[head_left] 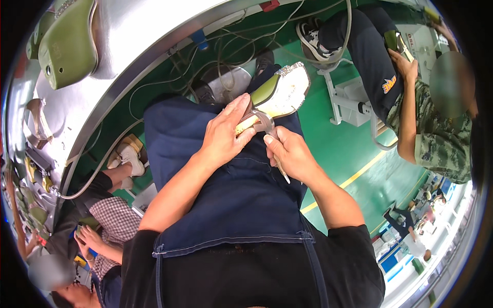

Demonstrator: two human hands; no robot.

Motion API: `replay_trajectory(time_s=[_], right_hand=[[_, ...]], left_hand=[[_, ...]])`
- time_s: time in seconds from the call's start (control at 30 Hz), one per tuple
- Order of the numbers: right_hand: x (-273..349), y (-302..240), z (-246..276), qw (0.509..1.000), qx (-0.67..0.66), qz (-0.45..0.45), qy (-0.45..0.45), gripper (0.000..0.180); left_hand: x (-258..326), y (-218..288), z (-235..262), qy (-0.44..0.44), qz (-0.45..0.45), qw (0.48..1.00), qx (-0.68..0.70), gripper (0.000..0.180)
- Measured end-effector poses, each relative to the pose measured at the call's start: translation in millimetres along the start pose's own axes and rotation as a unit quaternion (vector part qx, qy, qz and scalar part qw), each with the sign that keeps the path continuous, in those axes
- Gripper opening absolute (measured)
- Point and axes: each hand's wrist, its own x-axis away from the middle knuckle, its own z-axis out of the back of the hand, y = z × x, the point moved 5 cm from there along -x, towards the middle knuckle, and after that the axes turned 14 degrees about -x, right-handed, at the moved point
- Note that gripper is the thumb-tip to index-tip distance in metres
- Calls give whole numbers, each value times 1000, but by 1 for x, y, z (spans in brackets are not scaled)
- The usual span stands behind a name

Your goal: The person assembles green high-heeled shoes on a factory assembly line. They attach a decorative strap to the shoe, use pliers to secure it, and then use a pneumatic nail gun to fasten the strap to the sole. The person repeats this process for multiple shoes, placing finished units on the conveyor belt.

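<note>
At the upper center of the frame, a green shoe (266,93) is held above the wearer's lap, its pale underside turned toward the camera. Its broad end, edged with a gray, jagged margin, points to the upper right; its narrow, yellowish end points to the lower left.

Left hand (222,129): fingers closed on the narrow part of the shoe, lying along its left side, thumb at the near edge. Right hand (291,154): fingers gripping the handle of a metal hand tool (267,123). The curved tool head lies against the underside near the left hand; contact pressure cannot be determined. A pale handle tip projects below the right hand.

Beneath both hands, a dark blue apron (221,185) covers the lap. At the upper left, a metal tabletop (138,25) with a curved-looking edge carries a green shoe part (69,49) with small holes. Cables (221,59) hang and loop beneath the tabletop edge.

At the upper right, a seated co-worker (436,138) in a camouflage shirt holds a green piece (392,43). At the lower left, another co-worker (113,218) sits in checked clothing. The floor (328,154) is green, crossed by a yellow line (354,178).
</note>
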Motion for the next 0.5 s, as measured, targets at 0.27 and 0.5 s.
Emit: replay_trajectory(time_s=[0.27, 0.5], right_hand=[[-2, 24, -8, 978, -205, -33, 7, 32], [4, 24, -16, 965, -259, -38, 34, 32]], left_hand=[[-1, 1, 4, -10, -42, 998, -37, 76], [1, -2, 5, 0, -92, 994, -56, 76]])
